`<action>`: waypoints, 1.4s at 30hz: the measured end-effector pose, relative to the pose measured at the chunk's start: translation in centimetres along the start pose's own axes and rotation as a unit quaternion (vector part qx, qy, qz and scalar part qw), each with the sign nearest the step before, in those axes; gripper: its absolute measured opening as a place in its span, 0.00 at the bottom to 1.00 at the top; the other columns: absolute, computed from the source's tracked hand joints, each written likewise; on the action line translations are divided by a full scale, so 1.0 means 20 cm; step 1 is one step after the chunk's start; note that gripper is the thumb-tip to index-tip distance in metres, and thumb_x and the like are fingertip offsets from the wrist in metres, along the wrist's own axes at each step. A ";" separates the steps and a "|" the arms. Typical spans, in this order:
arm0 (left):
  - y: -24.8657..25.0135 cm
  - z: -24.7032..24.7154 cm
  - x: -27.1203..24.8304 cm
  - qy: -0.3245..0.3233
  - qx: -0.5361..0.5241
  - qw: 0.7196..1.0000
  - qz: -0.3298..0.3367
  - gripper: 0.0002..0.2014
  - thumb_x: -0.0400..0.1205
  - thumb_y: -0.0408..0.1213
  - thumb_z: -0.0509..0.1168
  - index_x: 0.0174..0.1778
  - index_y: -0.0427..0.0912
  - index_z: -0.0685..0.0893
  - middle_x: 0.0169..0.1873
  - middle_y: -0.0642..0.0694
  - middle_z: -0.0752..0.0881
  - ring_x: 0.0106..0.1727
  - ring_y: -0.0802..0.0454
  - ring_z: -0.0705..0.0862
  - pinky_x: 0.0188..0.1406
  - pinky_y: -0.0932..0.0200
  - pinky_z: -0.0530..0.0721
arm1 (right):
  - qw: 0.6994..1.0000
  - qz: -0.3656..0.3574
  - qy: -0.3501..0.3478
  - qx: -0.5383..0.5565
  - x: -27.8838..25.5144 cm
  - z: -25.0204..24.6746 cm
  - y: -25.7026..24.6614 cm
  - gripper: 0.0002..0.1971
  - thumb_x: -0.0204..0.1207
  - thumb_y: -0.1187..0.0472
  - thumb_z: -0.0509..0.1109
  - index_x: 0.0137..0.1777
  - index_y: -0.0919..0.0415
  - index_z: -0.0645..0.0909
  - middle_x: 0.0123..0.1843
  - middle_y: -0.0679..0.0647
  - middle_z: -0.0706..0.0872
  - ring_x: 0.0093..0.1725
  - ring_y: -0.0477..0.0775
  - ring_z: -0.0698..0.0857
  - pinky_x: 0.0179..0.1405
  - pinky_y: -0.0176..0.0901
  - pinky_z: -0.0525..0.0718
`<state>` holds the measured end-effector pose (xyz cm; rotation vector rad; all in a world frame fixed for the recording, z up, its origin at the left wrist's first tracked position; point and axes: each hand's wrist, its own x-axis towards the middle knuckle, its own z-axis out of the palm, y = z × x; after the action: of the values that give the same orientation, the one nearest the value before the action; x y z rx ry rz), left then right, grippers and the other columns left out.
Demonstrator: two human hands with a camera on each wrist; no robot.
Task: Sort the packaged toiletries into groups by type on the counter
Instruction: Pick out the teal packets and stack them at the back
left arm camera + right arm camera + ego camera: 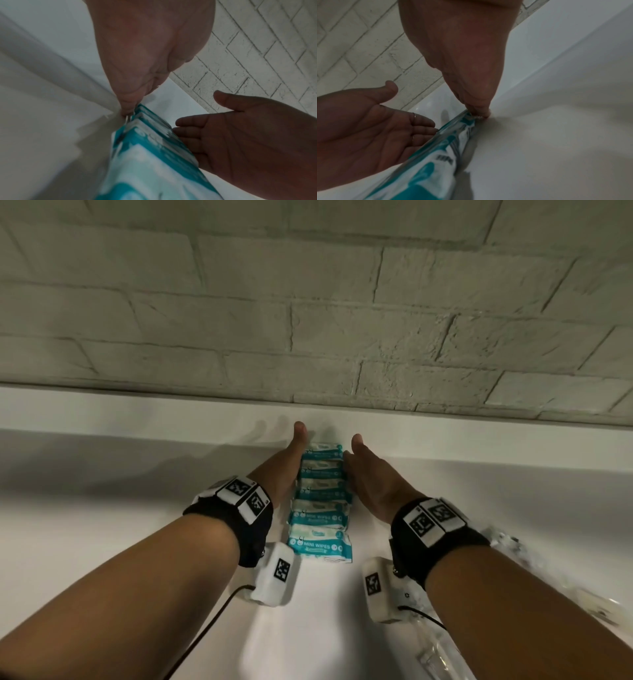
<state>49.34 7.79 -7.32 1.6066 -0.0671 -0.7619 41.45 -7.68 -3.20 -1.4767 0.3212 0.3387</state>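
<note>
Painted brick wall [308, 302] runs behind the white surface [102, 508]. Clear plastic-wrapped items [435, 652] lie at lower right; contents unclear.

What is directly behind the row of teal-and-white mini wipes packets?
Behind the row of teal-and-white mini wipes packets lies a strip of bare white counter, then the whitewashed brick wall. The open hands hide the row's sides.

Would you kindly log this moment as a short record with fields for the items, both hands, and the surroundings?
Items: row of mini wipes packs, teal and white, lined up and overlapping on the counter
Left hand: fingers straight, flat against the row's left side
Right hand: fingers straight, flat along the row's right side
Other items: clear-wrapped packets at the right edge, blurred
Backdrop: brick wall
</note>
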 end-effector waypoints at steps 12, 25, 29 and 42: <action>0.06 0.07 -0.29 0.108 0.058 0.992 -0.031 0.38 0.71 0.79 0.39 0.49 0.57 0.83 0.66 0.44 0.83 0.70 0.46 0.78 0.79 0.45 0.65 | 0.995 0.052 0.049 0.064 -0.14 -0.07 0.01 0.40 0.81 0.33 0.45 0.84 0.62 0.54 0.85 0.59 0.57 0.84 0.59 0.57 0.82 0.52 0.53; -0.07 0.14 -0.35 0.011 -0.083 0.996 0.019 0.54 0.54 0.86 0.49 0.62 0.49 0.87 0.58 0.40 0.89 0.61 0.43 0.87 0.72 0.42 0.75 | 0.914 -0.063 -0.086 -0.391 -0.27 0.02 0.19 0.36 0.65 0.45 0.77 0.73 0.46 0.71 0.73 0.52 0.76 0.78 0.55 0.67 0.75 0.33 0.63; -0.06 0.15 -0.37 0.043 -0.084 0.995 0.014 0.48 0.65 0.81 0.44 0.63 0.49 0.85 0.57 0.42 0.89 0.60 0.46 0.88 0.69 0.45 0.78 | 0.745 -0.108 -0.025 -0.658 -0.26 0.06 0.24 0.52 0.68 0.45 0.72 0.85 0.50 0.42 0.87 0.53 0.44 0.85 0.57 0.48 0.81 0.56 0.49; 0.08 0.10 -0.29 0.083 0.006 0.997 -0.009 0.41 0.69 0.80 0.38 0.33 0.58 0.91 0.55 0.53 0.88 0.54 0.54 0.86 0.74 0.50 0.69 | 0.816 -0.063 -0.049 -0.572 -0.27 0.07 -0.01 0.39 0.80 0.43 0.63 0.85 0.46 0.45 0.87 0.51 0.45 0.85 0.55 0.46 0.84 0.57 0.45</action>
<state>44.47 8.42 -3.46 1.6771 0.0633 -0.6417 36.64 -6.48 -0.72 -2.6427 -0.1278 0.5412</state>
